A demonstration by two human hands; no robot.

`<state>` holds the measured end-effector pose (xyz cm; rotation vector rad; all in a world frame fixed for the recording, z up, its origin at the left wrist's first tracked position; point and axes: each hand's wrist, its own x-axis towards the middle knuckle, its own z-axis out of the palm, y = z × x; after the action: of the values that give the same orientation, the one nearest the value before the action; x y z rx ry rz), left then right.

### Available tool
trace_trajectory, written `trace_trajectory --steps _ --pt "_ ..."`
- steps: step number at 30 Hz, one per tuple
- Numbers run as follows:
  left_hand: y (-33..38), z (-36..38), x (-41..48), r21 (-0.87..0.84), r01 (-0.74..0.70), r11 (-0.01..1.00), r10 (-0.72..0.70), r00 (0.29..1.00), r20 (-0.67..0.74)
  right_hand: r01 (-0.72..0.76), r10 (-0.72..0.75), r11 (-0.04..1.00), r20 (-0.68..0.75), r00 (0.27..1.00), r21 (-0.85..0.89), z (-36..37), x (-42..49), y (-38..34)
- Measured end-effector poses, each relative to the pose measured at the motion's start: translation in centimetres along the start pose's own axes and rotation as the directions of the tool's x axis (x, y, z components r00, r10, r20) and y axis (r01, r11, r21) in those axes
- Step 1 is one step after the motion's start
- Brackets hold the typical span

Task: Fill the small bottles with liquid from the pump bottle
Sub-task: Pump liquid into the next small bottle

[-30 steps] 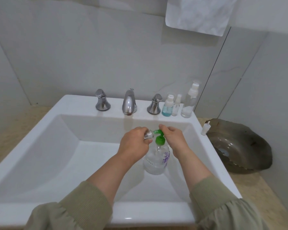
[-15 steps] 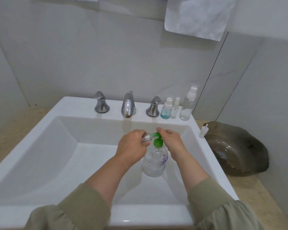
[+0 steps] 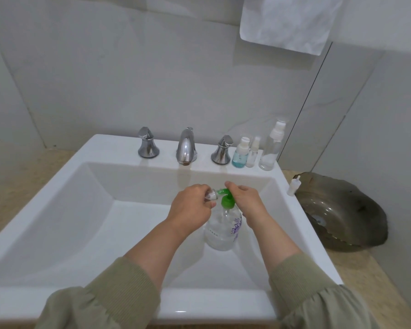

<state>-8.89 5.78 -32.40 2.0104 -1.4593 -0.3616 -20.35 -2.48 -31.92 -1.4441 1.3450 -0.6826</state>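
Note:
A clear pump bottle (image 3: 223, 230) with a green pump head (image 3: 227, 200) and purple print stands inside the white sink (image 3: 86, 210). My left hand (image 3: 191, 208) grips a small clear bottle (image 3: 210, 195), its mouth held at the green nozzle tip. My right hand (image 3: 246, 199) rests on top of the pump head, fingers curled over it. On the sink's back ledge stand a small bottle of blue liquid (image 3: 240, 154), a tiny clear spray bottle (image 3: 252, 153) and a taller clear spray bottle (image 3: 271, 148). A loose white spray cap (image 3: 294, 186) sits on the right rim.
A chrome tap (image 3: 186, 148) with two handles (image 3: 148, 147) (image 3: 221, 150) lines the back ledge. A dark shell-shaped glass dish (image 3: 342, 214) lies on the beige counter to the right. A white towel (image 3: 287, 22) hangs on the tiled wall above.
Hands and both bottles keep their hold and place; only the head camera has shifted slightly, so the scene sits a little lower in view.

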Motion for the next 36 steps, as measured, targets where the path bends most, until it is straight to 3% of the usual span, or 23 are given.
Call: trace_trajectory --steps 7,14,20,27,32,36 --pt "0.35 -0.09 -0.01 -0.006 -0.046 0.999 0.046 0.998 -0.043 0.060 -0.057 0.998 -0.086 0.995 0.026 -0.33 0.26 -0.17" --pt "-0.01 0.02 0.08 -0.007 -0.015 1.000 0.015 1.000 0.003 0.014 -0.014 0.999 -0.001 1.000 -0.035 -0.02 0.23 -0.21" --pt "0.32 -0.19 0.08 0.002 -0.054 0.999 0.054 0.998 -0.031 0.049 -0.046 0.998 -0.076 0.996 0.045 -0.38 0.15 -0.61" --pt "-0.15 -0.02 -0.09 0.000 -0.010 1.000 0.010 1.000 0.028 -0.045 0.047 0.997 0.033 0.998 -0.060 -0.12 -0.47 -0.41" --pt "0.04 -0.05 0.03 -0.028 -0.028 0.999 0.028 0.999 -0.026 0.023 -0.022 0.999 -0.032 0.999 0.033 -0.15 -0.15 -0.59" --pt "0.02 0.00 0.08 -0.019 -0.024 1.000 0.024 1.000 -0.012 -0.023 0.023 1.000 0.021 1.000 0.004 -0.15 0.07 -0.40"
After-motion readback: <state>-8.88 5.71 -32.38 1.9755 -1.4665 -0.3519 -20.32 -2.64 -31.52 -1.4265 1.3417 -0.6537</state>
